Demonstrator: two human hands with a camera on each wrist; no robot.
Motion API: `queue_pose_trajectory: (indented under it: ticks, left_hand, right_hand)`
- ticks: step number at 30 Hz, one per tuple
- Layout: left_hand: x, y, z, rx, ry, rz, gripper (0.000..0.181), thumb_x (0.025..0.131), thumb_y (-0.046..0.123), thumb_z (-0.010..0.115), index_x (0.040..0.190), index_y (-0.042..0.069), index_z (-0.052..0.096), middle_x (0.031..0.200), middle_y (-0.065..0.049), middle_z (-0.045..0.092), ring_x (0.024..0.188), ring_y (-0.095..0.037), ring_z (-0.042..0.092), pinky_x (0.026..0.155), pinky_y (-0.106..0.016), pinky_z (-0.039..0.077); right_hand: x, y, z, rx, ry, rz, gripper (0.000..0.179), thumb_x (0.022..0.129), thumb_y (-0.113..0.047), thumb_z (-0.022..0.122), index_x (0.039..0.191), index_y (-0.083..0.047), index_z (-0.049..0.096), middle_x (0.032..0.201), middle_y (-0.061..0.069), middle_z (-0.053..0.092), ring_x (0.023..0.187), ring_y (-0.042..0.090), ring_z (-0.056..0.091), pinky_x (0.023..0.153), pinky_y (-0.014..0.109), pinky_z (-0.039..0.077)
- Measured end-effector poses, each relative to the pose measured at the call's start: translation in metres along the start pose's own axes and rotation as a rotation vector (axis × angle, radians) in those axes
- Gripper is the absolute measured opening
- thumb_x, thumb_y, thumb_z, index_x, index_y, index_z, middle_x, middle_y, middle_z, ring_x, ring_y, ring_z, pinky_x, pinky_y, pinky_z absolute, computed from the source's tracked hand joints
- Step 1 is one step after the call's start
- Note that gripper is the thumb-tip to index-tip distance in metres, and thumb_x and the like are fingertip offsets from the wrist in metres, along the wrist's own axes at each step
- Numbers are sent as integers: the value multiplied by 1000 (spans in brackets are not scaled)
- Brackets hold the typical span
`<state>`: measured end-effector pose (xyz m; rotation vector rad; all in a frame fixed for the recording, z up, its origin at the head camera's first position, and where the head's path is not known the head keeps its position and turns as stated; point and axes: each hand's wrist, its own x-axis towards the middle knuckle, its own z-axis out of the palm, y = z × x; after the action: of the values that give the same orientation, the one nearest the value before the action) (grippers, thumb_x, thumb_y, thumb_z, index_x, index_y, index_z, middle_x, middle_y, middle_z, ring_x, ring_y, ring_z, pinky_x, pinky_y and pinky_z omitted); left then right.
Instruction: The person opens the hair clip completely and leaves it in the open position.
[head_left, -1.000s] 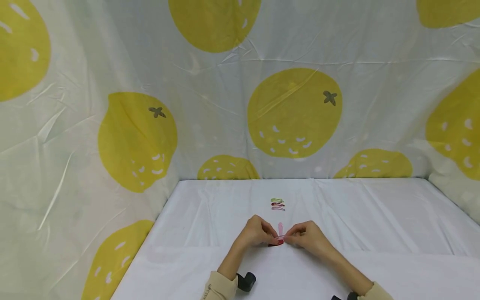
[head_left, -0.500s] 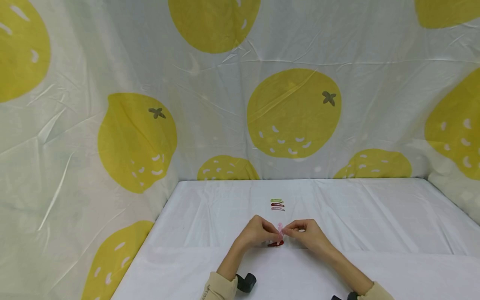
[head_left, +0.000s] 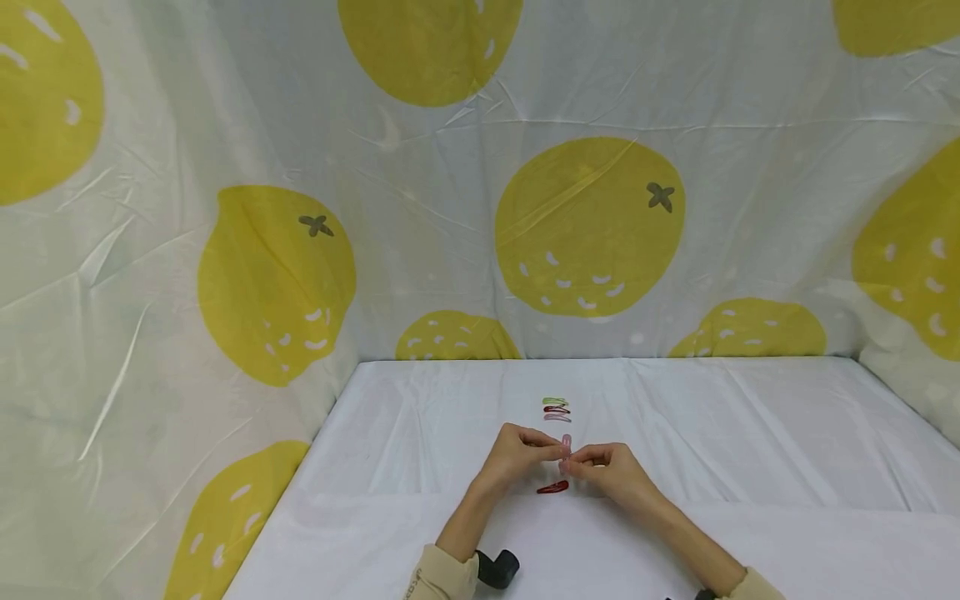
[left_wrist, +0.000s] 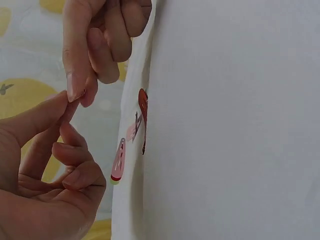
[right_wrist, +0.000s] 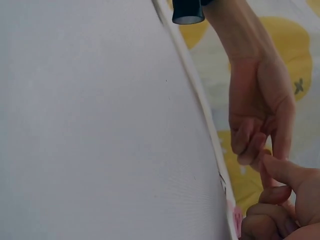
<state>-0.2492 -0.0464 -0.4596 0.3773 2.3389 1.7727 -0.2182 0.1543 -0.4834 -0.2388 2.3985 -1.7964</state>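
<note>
In the head view, my left hand [head_left: 517,457] and right hand [head_left: 615,475] meet over the table, thumb and fingertips pinching a pink snap hair clip [head_left: 566,439]. Fingers cover much of it, and the wrist views show almost none of it between the fingertips. Just below the hands lies a red hair clip [head_left: 553,487] on the cloth. In the left wrist view another pink clip [left_wrist: 132,132] lies near the red clip [left_wrist: 143,105]. Farther back are a green clip [head_left: 555,401], a dark red clip [head_left: 557,409] and a pinkish clip [head_left: 557,417], lined up in a column.
White cloth [head_left: 420,433] with creases covers the table. Lemon-printed curtains [head_left: 420,208] hang behind it and along both sides. A black wrist-worn device [head_left: 498,568] sits by the left sleeve [head_left: 442,573].
The pinched pink clip has turned from lying crosswise to upright. My left fingertips have moved up and away from the red clip, which is now fully uncovered.
</note>
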Motion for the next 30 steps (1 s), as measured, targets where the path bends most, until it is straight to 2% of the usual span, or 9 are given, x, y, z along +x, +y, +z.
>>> queue_pose_trajectory:
  ticks: [5,8,10,14,17,24,30]
  left_hand:
    - [0,2,-2,-18,-6,21,17,86,17,85,92,1,83,90,-13,81,77,-5,62,69,-23,45]
    - [1,3,-4,-22,6,34,17,86,18,84,93,2,82,91,-11,80,79,-5,63,71,-23,45]
    - [2,3,-6,-19,23,39,17,87,18,84,93,2,82,92,-10,80,81,-5,63,73,-24,47]
    - [2,2,-9,-11,63,38,16,86,16,83,92,1,82,92,-11,80,82,-5,63,76,-25,49]
    - [2,0,-9,4,65,28,15,85,14,83,90,-1,81,89,-12,79,77,-6,61,72,-23,48]
    - [1,-2,-7,29,48,32,13,84,12,86,87,0,81,85,-11,78,71,-8,57,64,-21,45]
    - [2,-1,-8,-25,42,82,14,84,7,84,88,-6,80,87,-18,77,73,-7,56,64,-20,43]
  right_hand:
    - [-1,-1,0,-17,-36,-14,24,92,-26,77,97,-2,79,90,1,74,84,4,56,71,20,45]
    - [-2,-1,-2,-22,-60,-1,23,93,-25,76,97,-3,79,90,0,73,84,4,55,70,20,45]
    - [-1,-1,-4,-32,-40,-3,22,93,-25,76,98,-4,80,93,2,75,85,5,56,72,21,46]
    - [0,0,-7,-31,83,12,21,93,-28,77,98,-8,81,96,4,76,87,6,57,76,21,44]
    - [0,1,-7,-31,149,6,19,92,-26,78,97,-8,81,94,6,76,86,6,57,76,21,44]
    - [1,0,-7,-36,174,-39,19,91,-26,80,95,-7,81,87,9,73,80,6,54,71,21,43]
    - [2,-1,-8,-13,147,-90,23,92,-28,79,99,-6,80,92,12,74,85,7,55,74,22,43]
